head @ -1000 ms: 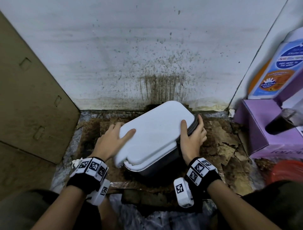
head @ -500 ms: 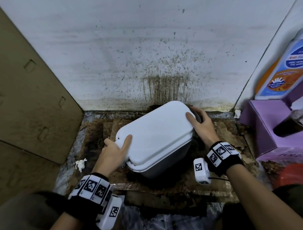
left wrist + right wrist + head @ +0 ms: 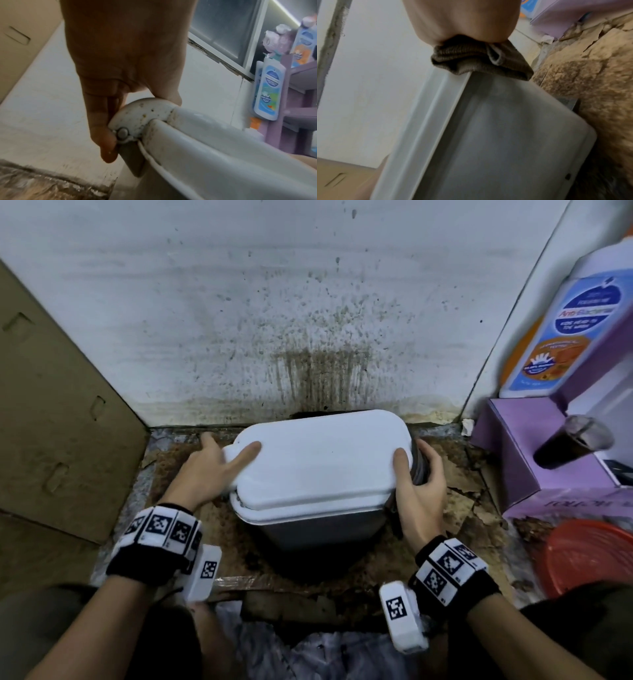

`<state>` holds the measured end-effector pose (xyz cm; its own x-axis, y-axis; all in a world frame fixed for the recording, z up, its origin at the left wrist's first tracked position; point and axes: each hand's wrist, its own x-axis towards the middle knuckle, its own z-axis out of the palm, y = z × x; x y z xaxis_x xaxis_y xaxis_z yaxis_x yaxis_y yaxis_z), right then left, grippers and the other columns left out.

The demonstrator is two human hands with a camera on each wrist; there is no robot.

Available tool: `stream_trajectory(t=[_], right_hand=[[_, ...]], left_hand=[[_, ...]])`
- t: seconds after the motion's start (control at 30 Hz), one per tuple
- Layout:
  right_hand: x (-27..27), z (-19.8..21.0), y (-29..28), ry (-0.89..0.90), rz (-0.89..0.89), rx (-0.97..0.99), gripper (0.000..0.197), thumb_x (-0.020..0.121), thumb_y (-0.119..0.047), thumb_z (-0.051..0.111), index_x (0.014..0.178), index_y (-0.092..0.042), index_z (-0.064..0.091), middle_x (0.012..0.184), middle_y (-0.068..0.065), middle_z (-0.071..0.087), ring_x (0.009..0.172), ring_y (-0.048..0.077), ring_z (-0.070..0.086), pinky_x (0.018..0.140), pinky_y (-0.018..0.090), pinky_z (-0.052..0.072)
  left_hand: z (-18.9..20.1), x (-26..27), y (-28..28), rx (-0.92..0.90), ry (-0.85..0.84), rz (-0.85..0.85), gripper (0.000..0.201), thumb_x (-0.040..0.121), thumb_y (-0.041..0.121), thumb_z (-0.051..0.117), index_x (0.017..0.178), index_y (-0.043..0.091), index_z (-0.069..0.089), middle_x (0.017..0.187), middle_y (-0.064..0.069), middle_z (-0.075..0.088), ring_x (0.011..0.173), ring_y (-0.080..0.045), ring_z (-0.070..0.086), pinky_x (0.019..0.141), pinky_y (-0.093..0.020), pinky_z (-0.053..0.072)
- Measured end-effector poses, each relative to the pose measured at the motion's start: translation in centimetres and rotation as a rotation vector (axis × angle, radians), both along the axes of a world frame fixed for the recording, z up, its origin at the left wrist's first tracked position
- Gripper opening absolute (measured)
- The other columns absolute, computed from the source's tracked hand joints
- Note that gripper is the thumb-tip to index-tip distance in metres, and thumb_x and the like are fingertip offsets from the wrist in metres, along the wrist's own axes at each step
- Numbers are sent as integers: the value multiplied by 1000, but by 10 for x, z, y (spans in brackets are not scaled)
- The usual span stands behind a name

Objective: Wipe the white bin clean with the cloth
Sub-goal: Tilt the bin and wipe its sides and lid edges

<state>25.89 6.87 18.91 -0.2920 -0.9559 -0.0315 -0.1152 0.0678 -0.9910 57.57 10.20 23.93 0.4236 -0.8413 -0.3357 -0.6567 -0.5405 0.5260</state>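
Since half a second earlier the white bin (image 3: 318,470) had swung from a skewed angle to lie square to the stained wall (image 3: 274,302), long axis running left to right, on the crumbling brown floor (image 3: 459,508). Left hand (image 3: 212,470) had shifted from the near-left corner to the far-left hinge end; the left wrist view showed thumb and fingers curled round the speckled hinge knob (image 3: 137,119). Right hand (image 3: 419,491) had dropped back to the near-right end, thumb on the lid, fingers bunching the grey-brown cloth (image 3: 479,59) against the rim.

Judgement: this was a reposition, not a wipe stroke. The lid top looked clean, while the hinge area carried brown specks, so wiping seemed unfinished there. One second earlier the hands sat in a similar two-sided hold, bin skewed.
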Motion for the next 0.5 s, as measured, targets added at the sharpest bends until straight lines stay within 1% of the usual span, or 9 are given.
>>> stream_trajectory(t=[0.03, 0.1, 0.17, 0.23, 0.3, 0.37, 0.43, 0.47, 0.5], right_hand=[[-1, -1, 4, 1, -10, 15, 51, 92, -51, 65, 137, -33, 53, 140, -10, 53, 131, 11, 49, 114, 41, 40], [-1, -4, 10, -4, -29, 42, 50, 93, -50, 65, 138, -34, 51, 141, -8, 52, 133, 13, 47, 115, 42, 39], [1, -5, 12, 10, -26, 45, 52, 93, -51, 64, 140, -34, 50, 142, -6, 50, 134, 14, 45, 116, 42, 37], [6, -3, 12, 17, 5, 53, 52, 94, -51, 63, 141, -34, 48, 143, -4, 48, 136, 16, 43, 115, 42, 36], [12, -2, 11, 19, 61, 73, 52, 95, -50, 62, 142, -35, 46, 144, -3, 46, 136, 16, 42, 114, 40, 36], [15, -1, 11, 17, 70, 77, 51, 96, -49, 61, 143, -35, 46, 144, -3, 47, 135, 16, 42, 113, 39, 36], [16, 1, 10, 0, 54, 75, 48, 98, -48, 58, 142, -34, 47, 143, -5, 50, 132, 13, 46, 106, 32, 38], [15, 3, 10, -9, 50, 78, 45, 99, -46, 56, 142, -34, 49, 142, -6, 52, 130, 11, 47, 102, 28, 37], [15, 5, 9, -19, 48, 83, 43, 100, -43, 55, 141, -33, 50, 140, -8, 54, 127, 9, 48, 98, 25, 36]], left_hand=[[1, 1, -5, 13, 9, -21, 137, 58, 105, 39, 147, 1, 22, 121, -25, 63, 97, -38, 65, 63, -39, 48], [-1, 0, -10, 38, 14, -72, 136, 53, 108, 34, 144, 7, 26, 116, -21, 65, 93, -36, 65, 66, -41, 53], [-6, -1, -10, 63, 4, -89, 127, 59, 106, 31, 141, 9, 29, 119, -19, 64, 98, -35, 64, 78, -46, 56], [-8, -1, -8, 96, -5, -86, 120, 71, 100, 30, 146, 6, 28, 123, -19, 63, 103, -35, 64, 85, -48, 56], [-12, 0, -6, 118, 6, -67, 104, 81, 88, 31, 142, 4, 31, 113, -15, 64, 97, -33, 65, 85, -49, 56], [-14, 1, -4, 109, 6, -56, 97, 82, 86, 31, 135, 6, 34, 105, -14, 64, 93, -33, 65, 81, -48, 56], [-19, 1, -3, 88, -30, -40, 97, 79, 93, 28, 128, 10, 37, 109, -15, 63, 96, -35, 64, 82, -48, 56], [-21, 1, -2, 79, -60, -26, 97, 79, 95, 26, 126, 11, 37, 115, -16, 63, 101, -36, 64, 86, -50, 55], [-22, 0, -2, 70, -99, -12, 96, 81, 93, 26, 130, 11, 38, 123, -18, 62, 108, -37, 62, 91, -52, 53]])
